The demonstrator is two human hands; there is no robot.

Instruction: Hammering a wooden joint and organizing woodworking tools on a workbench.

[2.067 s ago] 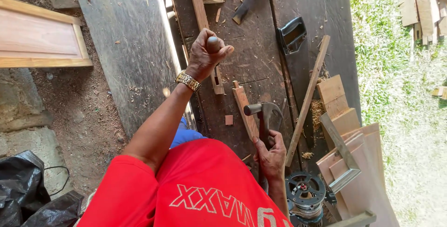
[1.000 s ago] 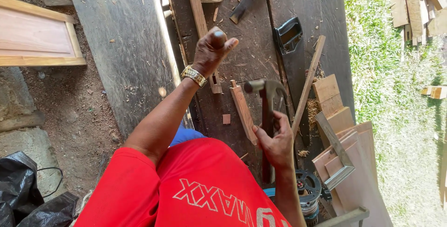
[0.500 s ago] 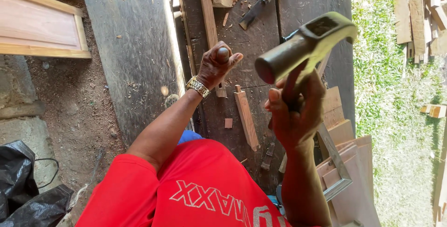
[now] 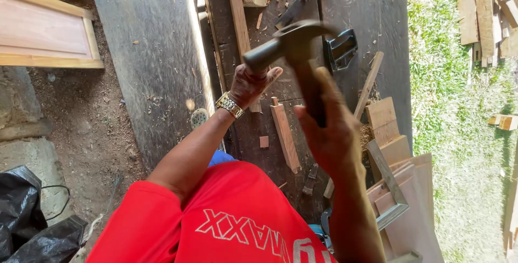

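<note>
Right hand [image 4: 332,133] clenching the dark handle of a dark steel claw hammer [image 4: 294,52], raising it above the dark, weathered plank surface [image 4: 156,69], handle's long axis running from the grip away toward the far side, head crosswise at the far end, its striking face pointing left. Left hand [image 4: 253,84], gold metal watch [image 4: 230,105] at the wrist, closing around something small against a narrow pale wooden strip [image 4: 237,20]; what it is pinching staying hidden under the fingers and behind the hammer head, so cannot tell. Hammer head hovering just above and slightly right of the left hand, the two nearly overlapping in this view, with the left hand lying to the left of and farther than the right grip. Lying nearby on the surface: a short tapered pale wood offcut [image 4: 285,136] just near of the left hand, a black metal bracket [image 4: 341,48] to the right.
</note>
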